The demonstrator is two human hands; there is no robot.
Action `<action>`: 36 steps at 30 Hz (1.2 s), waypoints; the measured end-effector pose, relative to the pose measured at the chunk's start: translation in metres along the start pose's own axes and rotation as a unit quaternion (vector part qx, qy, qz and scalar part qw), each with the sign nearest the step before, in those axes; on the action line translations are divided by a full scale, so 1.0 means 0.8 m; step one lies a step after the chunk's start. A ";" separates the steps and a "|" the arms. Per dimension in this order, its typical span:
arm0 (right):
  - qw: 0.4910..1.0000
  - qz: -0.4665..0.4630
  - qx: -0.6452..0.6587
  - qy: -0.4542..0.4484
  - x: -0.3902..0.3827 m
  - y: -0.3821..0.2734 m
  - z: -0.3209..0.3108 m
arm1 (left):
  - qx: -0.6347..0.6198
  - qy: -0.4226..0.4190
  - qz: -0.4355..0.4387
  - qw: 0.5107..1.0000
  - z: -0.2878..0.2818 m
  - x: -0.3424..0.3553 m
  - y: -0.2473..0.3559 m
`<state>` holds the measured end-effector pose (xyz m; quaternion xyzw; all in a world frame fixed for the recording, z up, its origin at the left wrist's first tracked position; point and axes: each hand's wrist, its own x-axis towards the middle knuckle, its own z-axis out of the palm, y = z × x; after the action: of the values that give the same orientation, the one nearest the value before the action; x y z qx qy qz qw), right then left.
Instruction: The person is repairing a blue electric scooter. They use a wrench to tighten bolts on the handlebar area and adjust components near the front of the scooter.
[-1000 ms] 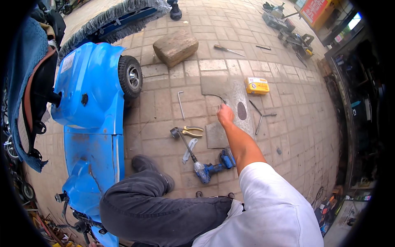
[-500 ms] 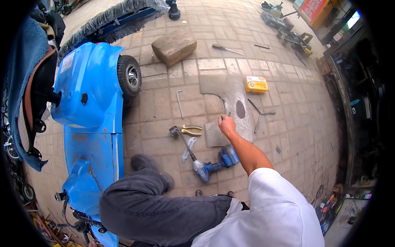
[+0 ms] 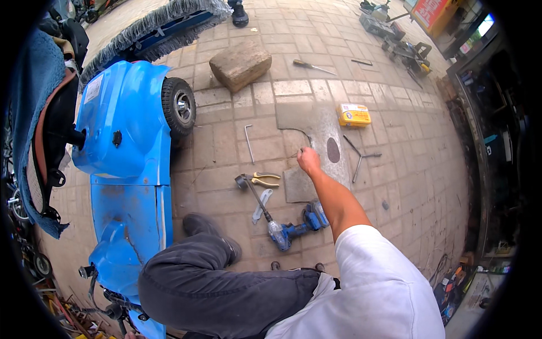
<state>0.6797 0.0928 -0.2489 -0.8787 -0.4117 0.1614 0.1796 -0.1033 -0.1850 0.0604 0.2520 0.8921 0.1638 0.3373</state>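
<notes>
My right hand (image 3: 308,160) is closed, its fingers pinched together above the inner edge of a worn grey mat (image 3: 327,121) on the paving. Whatever sits between the fingertips is too small to make out. Closer to me lies a blue cordless power tool (image 3: 285,233) with a long socket shaft. Yellow-handled pliers (image 3: 265,179) rest beside the shaft's end, near a pale strip (image 3: 262,204). Of my left hand (image 3: 131,335) only a sliver appears at the lower edge beside the blue vehicle (image 3: 121,130); its fingers are hidden.
A three-armed wrench (image 3: 359,156) and a yellow box (image 3: 354,114) lie right of and on the mat's edge. Left of it is a hex key (image 3: 249,144). Farther off are a stone block (image 3: 240,65) and a screwdriver (image 3: 313,66). My bent leg (image 3: 214,288) occupies the foreground.
My right hand has moved slightly left and away from me across the mat, still closed. The view has shifted slightly; the tools have stayed in place.
</notes>
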 end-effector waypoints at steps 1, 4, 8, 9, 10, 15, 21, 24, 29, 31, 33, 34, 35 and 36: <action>1.000 0.016 0.002 0.013 0.001 0.001 0.000 | -0.009 0.002 -0.002 1.000 0.001 -0.001 0.001; 0.995 0.086 0.030 0.035 -0.002 0.007 -0.006 | -0.001 -0.002 -0.011 1.000 0.001 -0.001 -0.003; 0.992 0.103 0.026 0.065 0.008 0.001 -0.004 | -0.015 -0.008 -0.014 1.000 -0.002 0.001 -0.007; 0.993 0.099 0.014 0.064 0.014 0.002 -0.002 | -0.013 -0.009 -0.011 1.000 0.000 -0.001 -0.005; 0.994 0.093 0.004 0.063 0.021 -0.005 -0.003 | -0.012 -0.009 -0.008 1.000 0.003 -0.002 0.003; 0.995 0.074 0.001 0.062 0.028 -0.022 0.000 | 0.030 -0.017 0.007 0.999 0.007 -0.003 0.027; 0.997 0.054 -0.014 0.057 0.026 -0.025 0.000 | 0.062 -0.017 0.018 0.998 0.017 -0.009 0.037; 0.998 0.027 0.013 0.049 0.017 -0.017 -0.005 | 0.061 -0.022 0.015 0.998 0.015 0.004 0.008; 0.998 0.039 -0.009 0.040 0.003 -0.018 -0.028 | 0.156 0.012 0.082 0.984 -0.004 0.036 -0.019; 0.997 0.061 -0.044 0.033 0.010 -0.017 -0.052 | 0.122 -0.026 0.121 0.985 0.014 0.021 0.025; 0.997 0.063 -0.037 0.040 0.019 -0.026 -0.078 | 0.164 -0.024 0.152 0.974 0.021 -0.041 0.104; 0.995 0.070 -0.022 0.063 0.025 -0.035 -0.089 | 0.151 -0.009 0.181 0.972 0.024 -0.052 0.115; 0.993 0.079 -0.006 0.084 0.031 -0.047 -0.101 | 0.140 0.008 0.209 0.968 0.024 -0.060 0.123; 0.994 0.073 -0.008 0.080 0.039 -0.061 -0.113 | 0.129 0.021 0.234 0.963 0.026 -0.061 0.121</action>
<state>0.7054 0.1295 -0.1513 -0.9179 -0.3324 0.0994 0.1926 -0.0248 -0.1303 0.1160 0.4916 0.8287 0.1272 0.2352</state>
